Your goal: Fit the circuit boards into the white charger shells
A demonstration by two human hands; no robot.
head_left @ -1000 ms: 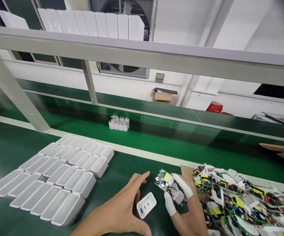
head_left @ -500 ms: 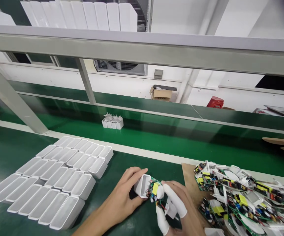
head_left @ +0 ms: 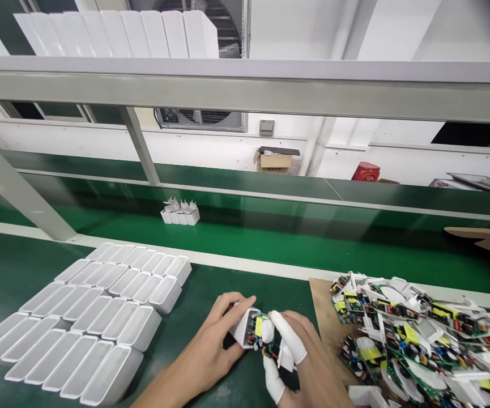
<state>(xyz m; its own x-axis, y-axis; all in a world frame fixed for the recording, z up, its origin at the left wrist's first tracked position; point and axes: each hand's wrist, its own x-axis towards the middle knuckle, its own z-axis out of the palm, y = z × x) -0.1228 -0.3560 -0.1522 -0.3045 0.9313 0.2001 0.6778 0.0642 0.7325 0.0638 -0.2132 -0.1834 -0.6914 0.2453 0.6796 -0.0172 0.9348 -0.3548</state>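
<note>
My left hand [head_left: 221,326] grips a white plastic case [head_left: 241,331], thumb and fingers on either side, its open end facing right. In my right hand [head_left: 298,351], which wears white finger cots on thumb and index finger, is a circuit board [head_left: 263,331] with a yellow-wrapped part, a white patch and small components. The board's left end sits in the mouth of the case. A white plastic piece [head_left: 286,358] hangs by wires at the board's right end, partly hidden by my fingers.
Rows of open white cases [head_left: 100,306] stand on the green table at left. A heap of circuit boards [head_left: 410,340] lies on brown cardboard [head_left: 319,300] at right. Several filled cases [head_left: 180,214] sit on the green strip behind. A metal rail [head_left: 245,93] crosses above, with white cases [head_left: 163,34] on top.
The circuit board has moved left, and its end has entered the case mouth. My left hand keeps its hold. The whole view has shifted slightly.
</note>
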